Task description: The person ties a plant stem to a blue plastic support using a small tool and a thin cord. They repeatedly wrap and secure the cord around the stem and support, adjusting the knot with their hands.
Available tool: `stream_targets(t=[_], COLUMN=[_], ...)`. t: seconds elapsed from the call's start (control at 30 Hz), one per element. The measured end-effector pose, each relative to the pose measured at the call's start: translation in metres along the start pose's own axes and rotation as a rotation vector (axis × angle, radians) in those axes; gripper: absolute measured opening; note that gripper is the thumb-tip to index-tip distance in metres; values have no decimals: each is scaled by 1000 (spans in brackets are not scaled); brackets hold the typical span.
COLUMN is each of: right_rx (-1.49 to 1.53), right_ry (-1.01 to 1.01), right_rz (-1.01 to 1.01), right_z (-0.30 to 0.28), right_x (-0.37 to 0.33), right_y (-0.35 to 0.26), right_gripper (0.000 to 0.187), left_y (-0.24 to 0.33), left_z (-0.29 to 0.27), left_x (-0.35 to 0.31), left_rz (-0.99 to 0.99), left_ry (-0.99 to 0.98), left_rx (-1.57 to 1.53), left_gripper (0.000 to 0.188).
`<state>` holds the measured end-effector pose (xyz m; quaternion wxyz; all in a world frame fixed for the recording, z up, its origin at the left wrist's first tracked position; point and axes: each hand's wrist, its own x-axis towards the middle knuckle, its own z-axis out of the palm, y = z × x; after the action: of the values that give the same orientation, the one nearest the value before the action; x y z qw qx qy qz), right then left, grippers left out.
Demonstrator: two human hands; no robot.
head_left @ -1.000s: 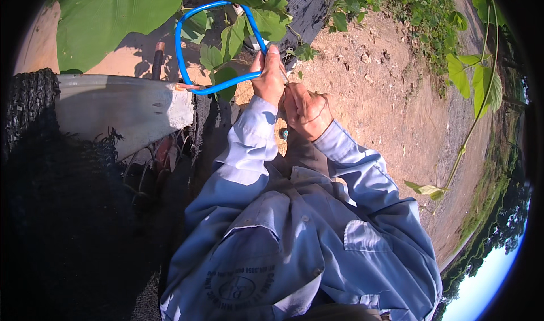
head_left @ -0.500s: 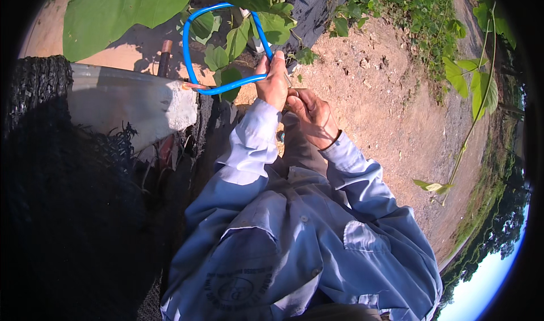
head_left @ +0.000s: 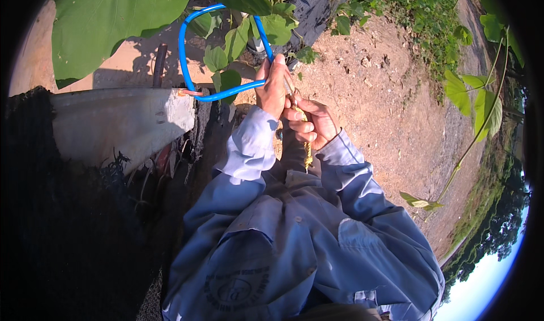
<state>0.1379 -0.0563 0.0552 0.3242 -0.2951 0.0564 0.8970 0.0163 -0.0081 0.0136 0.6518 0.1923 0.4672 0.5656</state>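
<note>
At twelve o'clock, above the middle of the view, the left hand point(head_left: 272, 91) has its fingers curled around a blue hose point(head_left: 232, 92), which bows out toward eleven o'clock in a wide loop. Just beside it, on the three o'clock side, the right hand point(head_left: 317, 120) has its fingers bent and grasping a yellow braided cord point(head_left: 307, 154), whose knotted-looking lower end hangs toward six o'clock. Between the two hands runs a slim, pale piece point(head_left: 289, 84); it is too small to tell what it is.

Green leaves point(head_left: 235, 42) show within and behind the hose loop, and a broad leaf point(head_left: 116, 29) spreads at ten o'clock. Between nine and ten o'clock lies a greyish-white beam point(head_left: 124, 114), its blunt end near the bottom of the loop, with a dark post point(head_left: 160, 66) rising behind it. Bare, stony ground point(head_left: 385, 100) stretches at two o'clock, and beyond it a leafy vine point(head_left: 481, 108) hangs. At six o'clock is the person's blue shirt point(head_left: 306, 236), both sleeves reaching up to the hands.
</note>
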Motion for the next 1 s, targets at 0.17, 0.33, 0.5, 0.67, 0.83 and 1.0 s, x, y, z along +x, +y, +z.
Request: stream_targets(t=[0.17, 0.33, 0.5, 0.67, 0.83, 1.0], right_rx=[276, 365, 302, 411, 298, 482], right_ry=[-160, -191, -319, -254, -191, -199], right_rz=[-34, 22, -36, -50, -74, -12], right_z=[-1, -15, -14, -22, -36, -35], right_x=[10, 13, 13, 21, 31, 29], right_y=[13, 15, 23, 38, 42, 45], right_gripper=[19, 15, 23, 28, 29, 25], left_y=[8, -4, -29, -17, -22, -25], left_z=[-4, -13, -43, -42, -40, -42], left_x=[2, 4, 22, 19, 19, 23], left_rz=[13, 80, 859, 315, 80, -55], left_ry=[-102, -169, -554, -461, -134, -117], left_rx=[108, 287, 696, 471, 428, 341], left_gripper=[34, 47, 91, 50, 36, 43])
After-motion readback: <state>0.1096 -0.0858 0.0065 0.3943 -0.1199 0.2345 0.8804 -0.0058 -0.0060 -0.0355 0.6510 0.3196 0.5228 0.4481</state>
